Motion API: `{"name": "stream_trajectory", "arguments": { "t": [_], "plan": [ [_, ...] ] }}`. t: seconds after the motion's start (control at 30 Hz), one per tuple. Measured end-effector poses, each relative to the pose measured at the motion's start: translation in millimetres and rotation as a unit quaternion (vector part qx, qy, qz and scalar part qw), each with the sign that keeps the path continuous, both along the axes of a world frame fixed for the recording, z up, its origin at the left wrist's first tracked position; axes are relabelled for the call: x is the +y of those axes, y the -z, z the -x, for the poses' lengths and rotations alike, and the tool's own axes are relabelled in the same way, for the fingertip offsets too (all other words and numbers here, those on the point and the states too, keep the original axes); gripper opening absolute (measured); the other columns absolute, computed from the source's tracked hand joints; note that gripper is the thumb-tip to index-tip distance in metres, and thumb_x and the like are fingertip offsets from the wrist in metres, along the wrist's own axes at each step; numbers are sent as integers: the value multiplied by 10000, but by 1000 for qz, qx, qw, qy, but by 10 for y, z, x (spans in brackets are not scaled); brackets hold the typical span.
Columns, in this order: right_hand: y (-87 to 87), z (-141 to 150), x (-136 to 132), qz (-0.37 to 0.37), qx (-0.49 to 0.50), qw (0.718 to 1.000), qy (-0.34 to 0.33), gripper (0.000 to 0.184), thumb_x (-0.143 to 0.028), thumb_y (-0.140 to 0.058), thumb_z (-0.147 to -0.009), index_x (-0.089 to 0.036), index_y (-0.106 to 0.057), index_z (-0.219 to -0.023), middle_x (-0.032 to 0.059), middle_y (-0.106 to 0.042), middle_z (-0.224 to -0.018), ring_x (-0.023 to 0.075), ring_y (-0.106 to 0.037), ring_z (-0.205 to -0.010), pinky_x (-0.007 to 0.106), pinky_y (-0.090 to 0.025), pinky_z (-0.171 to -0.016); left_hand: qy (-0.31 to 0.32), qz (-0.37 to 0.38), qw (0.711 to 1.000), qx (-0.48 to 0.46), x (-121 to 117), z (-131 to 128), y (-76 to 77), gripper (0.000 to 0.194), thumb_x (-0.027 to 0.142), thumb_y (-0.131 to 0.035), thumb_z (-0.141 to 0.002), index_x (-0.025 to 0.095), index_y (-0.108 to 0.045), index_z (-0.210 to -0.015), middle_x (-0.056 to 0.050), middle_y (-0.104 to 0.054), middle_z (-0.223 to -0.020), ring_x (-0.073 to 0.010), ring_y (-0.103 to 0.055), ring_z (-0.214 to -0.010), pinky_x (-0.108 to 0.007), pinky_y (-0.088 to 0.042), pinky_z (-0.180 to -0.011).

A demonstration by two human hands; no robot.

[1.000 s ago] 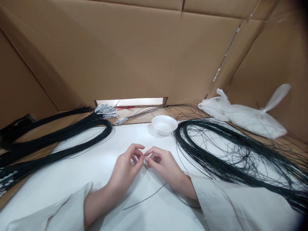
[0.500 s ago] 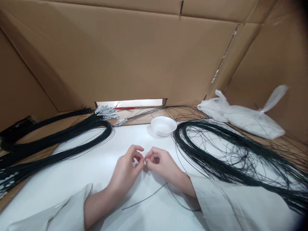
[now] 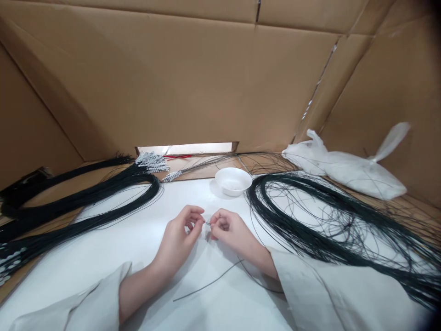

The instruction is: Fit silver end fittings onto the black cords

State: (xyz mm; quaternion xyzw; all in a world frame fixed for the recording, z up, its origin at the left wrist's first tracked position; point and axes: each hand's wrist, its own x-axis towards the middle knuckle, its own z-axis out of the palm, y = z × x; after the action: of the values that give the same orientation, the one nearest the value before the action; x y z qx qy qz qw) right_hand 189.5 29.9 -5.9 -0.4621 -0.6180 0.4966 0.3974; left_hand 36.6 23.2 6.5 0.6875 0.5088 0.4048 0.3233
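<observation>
Since a second ago the fingertips of the two hands have drawn slightly apart at the centre of the frame, so a short stretch of thin dark wire [image 3: 207,224] now shows between them where they met tip to tip. The left hand [image 3: 181,235] has thumb and forefinger pressed together on something too small to make out at the wire's end. The right hand [image 3: 229,230] pinches the wire itself, whose tail curves down across the white tabletop [image 3: 113,248] toward the lower centre. That gap suggests the piece is being worked along the wire, though this is only a reading.

Just above the hands sits a small, smooth white bowl [image 3: 233,180]. A glossy coil of dark wire [image 3: 310,220] sprawls loosely at right; tighter bundles [image 3: 86,202] lie at left, some tipped with silvery bead clusters [image 3: 151,161]. A crinkled translucent plastic bag [image 3: 347,170] rests at upper right against matte corrugated cardboard walls [image 3: 193,87].
</observation>
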Motion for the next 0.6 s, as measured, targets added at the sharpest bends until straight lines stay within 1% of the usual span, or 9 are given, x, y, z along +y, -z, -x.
{"name": "stream_trajectory", "arguments": {
  "t": [0.07,0.23,0.37,0.5,0.6],
  "plan": [
    [-1,7,-7,7,14,1000,-10,82,-127,-476,-699,-151,-514,-767,-2,-588,-595,113,-562,-585,213,-411,-576,-2,-4,1000,4,-3,5,1,153,246,-478,-807,211,-522,-949,-12,-635,-839,-160,-584,-769,-262,-421,-703],
    [-7,14,-17,13,25,999,-26,124,-132,-477,-727,-127,-562,-817,35,-638,-648,122,-586,-628,220,-422,-601,-14,1,999,32,-20,12,-9,140,258,-489,-815,230,-512,-950,14,-653,-792,-157,-585,-756,-256,-410,-684],
    [-2,16,-14,17,14,999,-31,108,-132,-483,-732,-128,-569,-798,38,-647,-657,108,-576,-600,198,-399,-552,-21,-1,999,24,-14,11,-1,138,244,-501,-810,237,-515,-947,27,-656,-781,-145,-580,-725,-245,-406,-660],
    [15,16,-10,14,6,999,-41,111,-150,-473,-752,-135,-569,-804,42,-653,-674,122,-600,-649,193,-389,-538,-28,-8,999,19,-7,16,2,130,234,-513,-806,240,-530,-934,34,-664,-779,-130,-572,-706,-238,-399,-658],
    [22,14,-8,13,-1,999,-44,110,-148,-465,-755,-141,-566,-798,39,-651,-678,125,-601,-651,194,-381,-526,-23,-3,1000,14,-5,23,0,129,232,-521,-802,235,-538,-930,33,-667,-769,-128,-576,-707,-236,-398,-654]
  ]
}}
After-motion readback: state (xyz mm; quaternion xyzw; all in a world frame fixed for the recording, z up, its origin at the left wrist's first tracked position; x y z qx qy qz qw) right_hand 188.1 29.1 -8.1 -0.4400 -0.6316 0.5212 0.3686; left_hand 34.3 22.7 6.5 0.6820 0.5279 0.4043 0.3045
